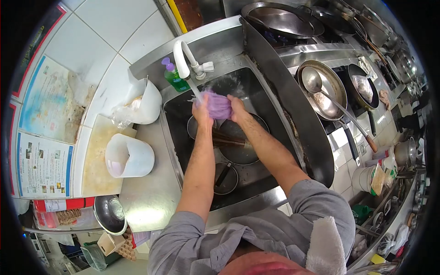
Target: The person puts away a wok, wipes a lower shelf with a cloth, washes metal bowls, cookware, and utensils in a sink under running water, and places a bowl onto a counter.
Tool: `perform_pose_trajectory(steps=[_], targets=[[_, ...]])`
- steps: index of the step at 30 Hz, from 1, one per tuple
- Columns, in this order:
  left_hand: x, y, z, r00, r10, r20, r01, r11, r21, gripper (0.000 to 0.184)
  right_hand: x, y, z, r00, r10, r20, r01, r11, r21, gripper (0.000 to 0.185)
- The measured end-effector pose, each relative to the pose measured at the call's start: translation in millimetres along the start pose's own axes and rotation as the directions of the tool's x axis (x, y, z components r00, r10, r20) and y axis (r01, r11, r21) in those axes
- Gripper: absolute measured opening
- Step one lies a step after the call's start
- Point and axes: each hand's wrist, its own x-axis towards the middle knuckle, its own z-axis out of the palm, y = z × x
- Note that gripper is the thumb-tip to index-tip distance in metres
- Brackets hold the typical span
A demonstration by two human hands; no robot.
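Between my two hands a purple cloth point(219, 106) is stretched under the running white faucet point(182, 59), and water splashes off it. My left hand point(201, 112) grips its left end, close to the water stream. At the other end, my right hand point(237, 109) has its fingers closed on the cloth. Below them, in the dark sink point(183, 146), lie a large round pan point(245, 153), a smaller pan point(226, 178) with a black handle, and a brown bristled brush or whisk point(228, 140). My forearms partly cover these.
A green soap bottle point(176, 78) with a purple pump stands beside the faucet. Cut white plastic containers point(130, 156) sit on the left counter. Right of the sink's raised metal edge, a pan point(330, 107) holds a long ladle point(339, 106) on the stove. Woks point(282, 20) stand behind.
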Motion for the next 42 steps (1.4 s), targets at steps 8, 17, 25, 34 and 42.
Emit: perform_pose_trajectory(steps=[8, 17, 25, 34, 42], targets=[[-34, 7, 22, 0.957, 0.160, 0.241, -0.288, 0.456, 0.842, 0.031, 35, 19, -1, 0.975, 0.005, 0.223, -0.015, 0.999, 0.044, 0.035], [-10, 48, 11, 0.989, -0.071, 0.128, 0.055, 0.991, 0.125, 0.043, 30, 1, 29, 0.825, -0.137, 0.549, 0.197, 0.979, -0.051, 0.031], [-11, 52, 9, 0.981, -0.159, 0.107, 0.072, 0.823, 0.563, 0.026, 28, 10, 6, 0.726, 0.422, 0.543, -0.159, 0.871, -0.464, 0.043], [-9, 36, 2, 1.000, -0.021, -0.003, 0.017, 0.685, 0.728, 0.024, 32, 66, 16, 0.953, 0.026, 0.302, 0.174, 0.769, -0.615, 0.021], [5, 9, -13, 0.945, 0.293, -0.147, 0.014, 0.412, 0.911, 0.032, 34, 81, 0, 0.675, -0.670, 0.309, 0.504, 0.113, -0.856, 0.040]])
